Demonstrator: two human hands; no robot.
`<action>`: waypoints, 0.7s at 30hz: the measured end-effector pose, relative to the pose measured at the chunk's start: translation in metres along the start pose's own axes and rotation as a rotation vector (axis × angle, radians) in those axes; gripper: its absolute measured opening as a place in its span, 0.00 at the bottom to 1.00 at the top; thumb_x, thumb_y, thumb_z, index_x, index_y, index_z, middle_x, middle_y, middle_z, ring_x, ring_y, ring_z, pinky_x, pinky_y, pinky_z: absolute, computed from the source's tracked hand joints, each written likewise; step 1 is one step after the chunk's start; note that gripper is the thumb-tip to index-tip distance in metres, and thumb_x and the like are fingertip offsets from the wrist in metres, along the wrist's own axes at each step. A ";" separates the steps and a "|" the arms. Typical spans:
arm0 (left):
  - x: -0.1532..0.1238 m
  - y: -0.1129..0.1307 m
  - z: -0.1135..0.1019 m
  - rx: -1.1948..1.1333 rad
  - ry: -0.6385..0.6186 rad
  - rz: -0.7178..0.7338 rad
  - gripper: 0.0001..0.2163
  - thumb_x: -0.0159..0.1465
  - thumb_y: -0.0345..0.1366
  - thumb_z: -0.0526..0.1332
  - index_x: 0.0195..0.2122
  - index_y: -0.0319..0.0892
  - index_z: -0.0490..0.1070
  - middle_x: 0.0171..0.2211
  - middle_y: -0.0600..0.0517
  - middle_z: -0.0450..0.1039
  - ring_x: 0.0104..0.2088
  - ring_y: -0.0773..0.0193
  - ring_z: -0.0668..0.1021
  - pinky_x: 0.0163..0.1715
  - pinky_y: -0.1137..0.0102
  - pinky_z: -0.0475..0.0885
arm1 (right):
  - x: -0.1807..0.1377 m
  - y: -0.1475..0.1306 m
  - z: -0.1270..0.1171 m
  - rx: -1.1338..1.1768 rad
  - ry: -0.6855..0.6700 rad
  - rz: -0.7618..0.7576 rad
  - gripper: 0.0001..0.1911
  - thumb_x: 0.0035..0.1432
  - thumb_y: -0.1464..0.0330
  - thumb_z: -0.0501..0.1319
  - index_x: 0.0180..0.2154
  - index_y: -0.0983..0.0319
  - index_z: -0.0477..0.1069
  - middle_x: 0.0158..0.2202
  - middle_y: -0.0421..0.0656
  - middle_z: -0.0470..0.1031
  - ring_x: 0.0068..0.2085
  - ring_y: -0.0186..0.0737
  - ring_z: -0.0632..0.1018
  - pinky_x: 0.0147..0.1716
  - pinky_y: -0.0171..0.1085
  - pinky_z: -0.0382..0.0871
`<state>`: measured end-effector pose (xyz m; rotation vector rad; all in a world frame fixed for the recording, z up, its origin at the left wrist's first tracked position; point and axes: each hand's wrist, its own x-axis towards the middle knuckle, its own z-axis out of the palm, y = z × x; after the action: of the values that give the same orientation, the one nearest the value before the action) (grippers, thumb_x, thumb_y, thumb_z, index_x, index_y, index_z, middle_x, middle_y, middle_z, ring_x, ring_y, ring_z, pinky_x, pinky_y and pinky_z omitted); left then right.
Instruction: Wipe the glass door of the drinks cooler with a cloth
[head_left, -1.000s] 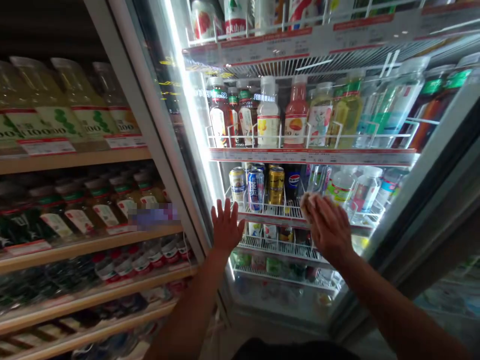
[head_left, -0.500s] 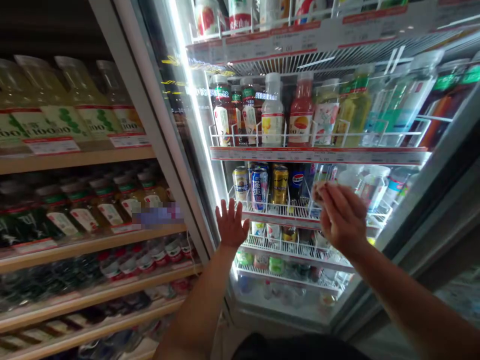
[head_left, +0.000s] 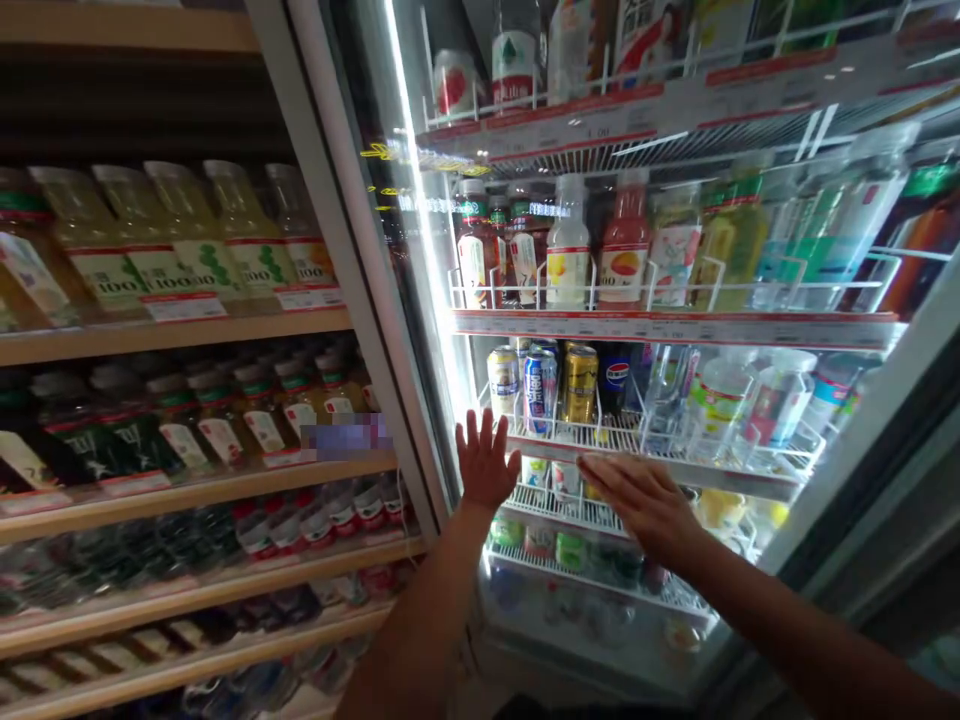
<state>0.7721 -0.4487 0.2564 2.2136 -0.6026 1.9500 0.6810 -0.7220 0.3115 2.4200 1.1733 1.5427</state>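
Observation:
My left hand (head_left: 487, 468), fingers spread and palm forward, appears to rest on the glass door of a lit drinks cooler, near its left edge. To the right, my right hand (head_left: 646, 502) lies tilted against the pane, with fingers long and pressed together, pointing left. The crumpled cloth it held a moment ago is hidden under the hand. Behind the glass, gold cans (head_left: 580, 384), a blue can (head_left: 539, 388) and a Pepsi bottle (head_left: 615, 378) stand on a wire shelf above the hands.
Juice bottles (head_left: 568, 245) line the cooler's upper shelf (head_left: 660, 326). On the left, wooden shelves (head_left: 187, 332) carry rows of bottles (head_left: 250, 222). A metal door frame (head_left: 349, 230) separates them from the cooler. Another dark frame edge runs down the right.
My right hand has swept down and left across the glass, turning flatter. My left hand stays spread against the pane. The whole view has shifted slightly left and up.

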 end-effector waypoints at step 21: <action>-0.001 0.000 -0.001 0.015 -0.007 -0.005 0.30 0.72 0.43 0.49 0.72 0.40 0.44 0.73 0.45 0.40 0.72 0.46 0.45 0.70 0.48 0.45 | 0.022 -0.011 0.015 0.057 0.052 0.055 0.34 0.65 0.74 0.57 0.69 0.59 0.52 0.61 0.42 0.72 0.58 0.44 0.71 0.57 0.44 0.63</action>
<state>0.7714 -0.4485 0.2557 2.2298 -0.5852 1.9510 0.6920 -0.6954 0.3164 2.4830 1.1850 1.6187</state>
